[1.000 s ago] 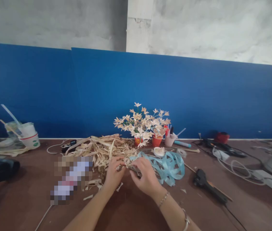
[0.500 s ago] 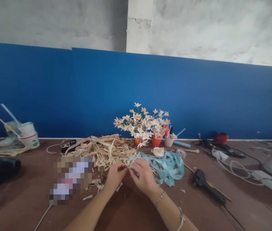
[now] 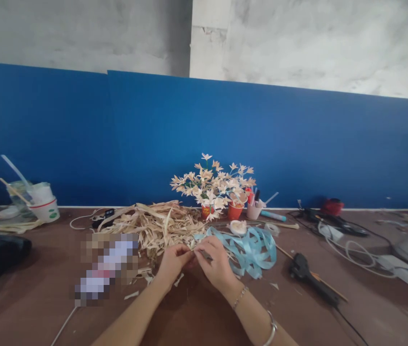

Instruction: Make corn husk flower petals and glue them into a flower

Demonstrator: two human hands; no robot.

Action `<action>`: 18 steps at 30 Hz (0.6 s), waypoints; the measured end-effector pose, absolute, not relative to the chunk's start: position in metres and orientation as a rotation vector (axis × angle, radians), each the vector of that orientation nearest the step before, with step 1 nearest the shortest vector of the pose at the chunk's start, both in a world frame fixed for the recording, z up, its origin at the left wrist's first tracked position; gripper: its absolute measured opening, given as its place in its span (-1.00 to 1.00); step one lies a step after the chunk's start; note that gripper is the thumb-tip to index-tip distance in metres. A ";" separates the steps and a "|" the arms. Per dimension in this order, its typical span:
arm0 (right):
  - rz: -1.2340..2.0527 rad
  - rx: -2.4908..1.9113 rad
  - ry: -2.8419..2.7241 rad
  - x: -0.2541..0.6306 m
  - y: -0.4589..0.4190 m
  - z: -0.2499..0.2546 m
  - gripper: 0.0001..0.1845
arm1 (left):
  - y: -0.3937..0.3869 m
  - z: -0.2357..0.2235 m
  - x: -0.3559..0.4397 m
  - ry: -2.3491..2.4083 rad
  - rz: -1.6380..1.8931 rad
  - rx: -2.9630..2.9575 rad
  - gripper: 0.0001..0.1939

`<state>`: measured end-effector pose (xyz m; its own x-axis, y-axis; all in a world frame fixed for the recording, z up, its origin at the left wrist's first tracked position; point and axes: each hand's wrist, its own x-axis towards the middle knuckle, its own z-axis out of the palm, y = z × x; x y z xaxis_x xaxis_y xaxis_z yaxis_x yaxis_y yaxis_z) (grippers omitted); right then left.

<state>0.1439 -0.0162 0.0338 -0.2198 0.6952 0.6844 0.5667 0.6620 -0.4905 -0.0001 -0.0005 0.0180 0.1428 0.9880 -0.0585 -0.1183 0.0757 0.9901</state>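
My left hand and my right hand meet fingertip to fingertip over the brown table. Both are closed in a pinch on a small pale bit, perhaps of dried husk, mostly hidden by the fingers. A thin dark object shows within my right hand; its kind is unclear. Just beyond my left hand lies a heap of dried husk strips. A tangle of light blue ribbon lies right of my right hand. Behind them, pale husk flowers on stems stand in a red cup.
A black glue gun and a thin stick lie at right, with cables beyond. Pens stand in a white cup. A blurred-out object lies left, a paper cup farther back. A blue partition closes the rear.
My hands have drawn together, fingertips closing to a tight pinch where the gap was wider. At the far left, another person's hand has gone from view.
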 end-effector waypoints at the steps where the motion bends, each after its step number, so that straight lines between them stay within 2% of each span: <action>1: 0.158 -0.990 -1.905 0.144 -0.016 0.033 -0.86 | 0.000 0.017 0.000 1.056 1.116 1.150 -0.74; 7: 0.092 -0.988 -1.945 0.143 -0.015 0.032 -0.86 | 0.003 0.014 -0.003 1.150 1.164 1.292 -0.82; 18: 0.002 -1.015 -2.023 0.144 -0.017 0.034 -0.83 | 0.005 0.012 -0.005 1.240 1.178 1.447 -0.82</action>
